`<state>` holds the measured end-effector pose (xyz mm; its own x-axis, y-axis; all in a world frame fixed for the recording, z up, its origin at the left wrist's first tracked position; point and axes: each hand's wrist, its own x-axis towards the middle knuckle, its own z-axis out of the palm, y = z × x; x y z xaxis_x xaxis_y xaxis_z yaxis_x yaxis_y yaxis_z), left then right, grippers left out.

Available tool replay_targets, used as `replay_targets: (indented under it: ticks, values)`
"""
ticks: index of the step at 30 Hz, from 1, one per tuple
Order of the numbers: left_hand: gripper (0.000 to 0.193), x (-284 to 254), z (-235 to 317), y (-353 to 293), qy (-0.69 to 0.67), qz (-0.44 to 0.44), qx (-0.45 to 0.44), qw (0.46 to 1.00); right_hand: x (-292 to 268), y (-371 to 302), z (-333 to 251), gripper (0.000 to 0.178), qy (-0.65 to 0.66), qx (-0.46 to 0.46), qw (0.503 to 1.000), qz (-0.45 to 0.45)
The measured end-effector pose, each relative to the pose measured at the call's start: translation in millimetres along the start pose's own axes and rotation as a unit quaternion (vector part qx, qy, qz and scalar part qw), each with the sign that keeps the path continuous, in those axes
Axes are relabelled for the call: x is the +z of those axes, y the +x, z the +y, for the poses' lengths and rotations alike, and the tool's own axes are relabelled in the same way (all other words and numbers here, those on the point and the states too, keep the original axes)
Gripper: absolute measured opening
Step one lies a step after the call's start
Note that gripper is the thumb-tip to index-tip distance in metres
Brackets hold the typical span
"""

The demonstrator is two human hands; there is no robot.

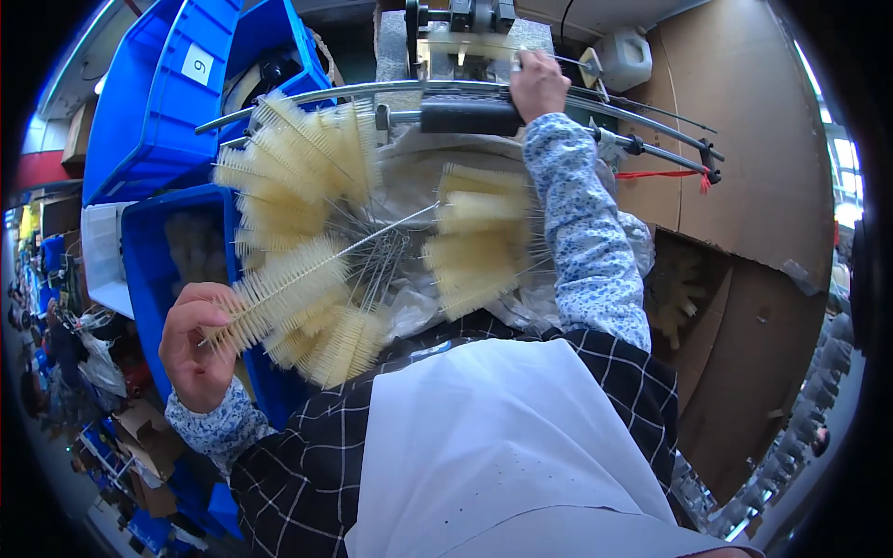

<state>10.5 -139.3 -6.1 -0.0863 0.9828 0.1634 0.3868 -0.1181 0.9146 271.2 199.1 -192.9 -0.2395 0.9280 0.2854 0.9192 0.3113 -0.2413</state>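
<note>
The bristle-covered end of a twisted-wire brush (296,281) is clamped between the thumb and fingertips of the left hand (197,342), low at the left; its bare wire stem is pointed up and rightward, over the gathered stems of other brushes; the fingers of the right hand (539,86) are curled together at the machine (462,17), but whether anything is pinched in them cannot be told; for good control, the brush is probably best held lightly, close to its twisted core, so that the bristles are not crushed, and its stem is best kept clear of the neighbouring stems, on which it could snag; the right fingertips are best kept away from any moving part of the machine; just below the right hand, a black cylindrical sleeve (470,117) is carried along the metal rails; nearer the body, a left-hand brush pile (302,172) and a right-hand brush pile (476,237) are laid with stems mostly turned inward; farther out, a blue bin (206,197) is placed at the left, and a white plastic jug (625,58) is set beyond the right hand, beside a cardboard panel (735,139).
</note>
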Motion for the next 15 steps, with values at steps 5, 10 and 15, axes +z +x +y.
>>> replay_targets:
  ticks: [5,10,15]
  values:
    - [0.023,6.7,-0.5,3.8,-0.016,-0.014,0.007,1.0,9.2,-0.6,-37.8,0.022,-0.023,-0.004,1.0,-0.007]
    - [0.022,10.7,-2.3,13.1,-0.022,-0.039,0.015,0.999,-5.0,-0.3,-18.5,0.021,-0.018,0.001,1.0,-0.024]
    - [0.021,9.4,-1.2,7.6,-0.022,-0.016,-0.013,1.0,-7.0,4.6,51.2,0.024,-0.022,-0.011,0.999,0.021]
